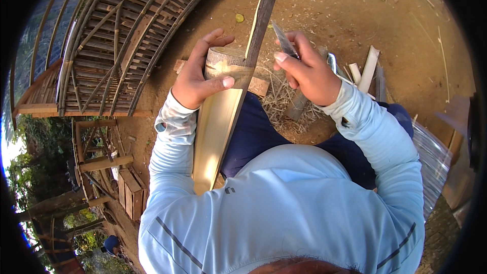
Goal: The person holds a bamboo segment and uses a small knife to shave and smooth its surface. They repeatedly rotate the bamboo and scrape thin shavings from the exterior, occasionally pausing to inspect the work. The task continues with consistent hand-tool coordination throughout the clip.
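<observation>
My left hand (199, 75) grips a long split bamboo slat (218, 127), thumb across its pale inner face, and presses it against the top of an upright bamboo stump (223, 57). The slat's dark far end (264, 10) points away over the dirt. My right hand (307, 71) is closed around the handle of a knife, whose grey blade (283, 38) sticks up just right of the slat, close to it but not clearly touching. I wear a light blue long-sleeved shirt and dark trousers.
A woven bamboo lattice structure (116, 40) stands at the left. Bamboo offcuts (368, 68) and shavings (281, 101) litter the brown dirt ahead. Wooden crates (129, 190) and posts sit lower left. A clear plastic sheet (433, 165) lies at the right.
</observation>
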`<control>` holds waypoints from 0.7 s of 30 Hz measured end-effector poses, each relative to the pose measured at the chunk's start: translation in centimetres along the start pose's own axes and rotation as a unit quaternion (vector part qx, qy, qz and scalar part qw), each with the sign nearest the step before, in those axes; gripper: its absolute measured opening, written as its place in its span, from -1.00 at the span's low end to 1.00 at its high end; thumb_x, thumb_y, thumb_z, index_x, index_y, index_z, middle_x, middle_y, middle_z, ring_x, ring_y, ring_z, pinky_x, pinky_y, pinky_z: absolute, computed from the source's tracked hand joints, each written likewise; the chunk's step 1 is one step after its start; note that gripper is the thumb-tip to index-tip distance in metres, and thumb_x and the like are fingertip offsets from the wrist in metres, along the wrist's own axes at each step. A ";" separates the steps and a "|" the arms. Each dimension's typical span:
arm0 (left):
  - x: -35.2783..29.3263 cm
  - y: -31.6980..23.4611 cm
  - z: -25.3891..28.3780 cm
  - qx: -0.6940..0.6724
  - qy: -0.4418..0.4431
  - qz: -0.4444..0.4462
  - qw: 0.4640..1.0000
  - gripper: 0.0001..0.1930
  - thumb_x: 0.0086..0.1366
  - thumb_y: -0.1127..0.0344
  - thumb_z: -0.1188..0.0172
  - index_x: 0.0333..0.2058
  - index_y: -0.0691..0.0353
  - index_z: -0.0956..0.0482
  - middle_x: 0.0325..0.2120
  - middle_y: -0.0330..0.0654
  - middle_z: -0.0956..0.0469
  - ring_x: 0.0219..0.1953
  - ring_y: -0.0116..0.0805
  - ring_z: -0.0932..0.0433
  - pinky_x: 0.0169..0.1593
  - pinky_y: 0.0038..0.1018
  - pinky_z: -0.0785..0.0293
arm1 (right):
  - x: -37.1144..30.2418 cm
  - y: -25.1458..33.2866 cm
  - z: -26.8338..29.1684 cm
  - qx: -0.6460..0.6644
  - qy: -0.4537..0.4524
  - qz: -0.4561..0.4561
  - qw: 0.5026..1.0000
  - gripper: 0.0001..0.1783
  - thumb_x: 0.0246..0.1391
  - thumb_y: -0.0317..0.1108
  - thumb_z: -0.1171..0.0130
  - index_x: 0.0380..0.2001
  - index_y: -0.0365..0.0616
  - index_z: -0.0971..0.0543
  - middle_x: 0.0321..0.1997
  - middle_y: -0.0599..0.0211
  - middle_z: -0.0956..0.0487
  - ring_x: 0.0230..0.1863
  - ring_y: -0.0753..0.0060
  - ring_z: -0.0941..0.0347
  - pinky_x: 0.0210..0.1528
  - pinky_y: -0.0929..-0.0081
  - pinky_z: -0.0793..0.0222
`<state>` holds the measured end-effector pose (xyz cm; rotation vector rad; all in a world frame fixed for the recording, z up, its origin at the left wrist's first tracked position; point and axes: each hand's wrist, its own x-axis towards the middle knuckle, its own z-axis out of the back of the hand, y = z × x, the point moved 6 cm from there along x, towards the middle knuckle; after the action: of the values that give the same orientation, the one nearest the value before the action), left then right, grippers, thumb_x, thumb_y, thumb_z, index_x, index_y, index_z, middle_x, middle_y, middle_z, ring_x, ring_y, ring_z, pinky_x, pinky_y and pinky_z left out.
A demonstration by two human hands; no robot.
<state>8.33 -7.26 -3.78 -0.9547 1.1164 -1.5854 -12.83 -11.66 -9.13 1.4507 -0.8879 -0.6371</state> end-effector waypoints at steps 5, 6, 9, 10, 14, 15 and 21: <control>-0.8 0.8 0.6 0.049 0.013 0.032 0.998 0.08 0.06 0.14 -0.50 0.39 0.39 0.03 0.24 0.13 -0.30 0.28 -0.11 -0.30 0.34 -0.28 -0.17 | -1.2 2.1 0.1 -0.028 0.026 0.017 0.999 -0.79 0.37 -0.28 0.04 -0.13 -0.21 -0.31 -0.36 0.26 -0.46 -0.52 0.54 -0.45 -0.47 0.46 -0.38; -1.0 0.9 0.7 0.090 0.015 0.031 0.995 0.09 0.07 0.13 -0.50 0.39 0.39 0.05 0.23 0.13 -0.31 0.28 -0.11 -0.31 0.34 -0.29 -0.16 | -1.4 2.9 0.0 -0.042 0.018 0.019 0.999 -0.81 0.38 -0.30 0.06 -0.15 -0.22 -0.32 -0.37 0.26 -0.47 -0.52 0.53 -0.46 -0.47 0.44 -0.38; -1.8 0.6 -0.8 0.019 -0.011 0.064 0.998 0.09 0.08 0.08 -0.50 0.39 0.41 0.04 0.19 0.12 -0.34 0.26 -0.12 -0.33 0.33 -0.32 -0.17 | -1.2 3.0 0.5 -0.084 -0.008 0.056 0.995 -0.83 0.38 -0.31 0.05 -0.18 -0.21 -0.36 -0.45 0.23 -0.50 -0.54 0.41 -0.50 -0.49 0.35 -0.38; -1.9 0.5 -1.0 0.029 -0.017 0.064 0.997 0.09 0.08 0.07 -0.50 0.39 0.41 0.03 0.19 0.12 -0.35 0.25 -0.12 -0.34 0.33 -0.33 -0.18 | -1.0 2.9 0.7 -0.098 -0.017 0.073 0.992 -0.84 0.37 -0.31 0.04 -0.19 -0.20 -0.38 -0.49 0.22 -0.51 -0.55 0.35 -0.51 -0.50 0.31 -0.38; -2.5 0.0 -1.6 0.093 -0.039 0.060 0.993 0.08 0.08 0.03 -0.49 0.38 0.41 0.01 0.16 0.14 -0.38 0.23 -0.13 -0.38 0.31 -0.33 -0.21 | -0.9 4.4 1.2 -0.248 -0.081 0.185 0.948 -0.88 0.32 -0.34 -0.02 -0.20 -0.16 -0.43 -0.54 0.09 -0.53 -0.50 -0.01 -0.52 -0.47 0.13 -0.36; -2.7 -0.1 -1.8 0.114 -0.042 0.056 0.991 0.08 0.08 0.02 -0.49 0.37 0.41 0.00 0.15 0.15 -0.40 0.22 -0.13 -0.39 0.31 -0.33 -0.22 | -0.9 4.7 1.2 -0.278 -0.087 0.207 0.934 -0.88 0.31 -0.34 -0.04 -0.20 -0.15 -0.43 -0.53 0.06 -0.53 -0.48 -0.08 -0.51 -0.46 0.09 -0.36; -3.4 -0.6 -2.7 0.206 -0.060 0.027 0.976 0.03 0.08 0.06 -0.51 0.34 0.43 -0.06 0.12 0.17 -0.44 0.20 -0.14 -0.44 0.27 -0.33 -0.29 | -1.0 5.7 1.2 -0.384 -0.091 0.226 0.891 -0.86 0.29 -0.31 -0.06 -0.20 -0.14 -0.42 -0.52 0.00 -0.54 -0.47 -0.17 -0.50 -0.45 0.00 -0.35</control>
<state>6.47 -3.33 -4.23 -0.7237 0.6858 -1.6087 -15.20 -11.22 -3.70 0.4533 -0.9281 -0.6665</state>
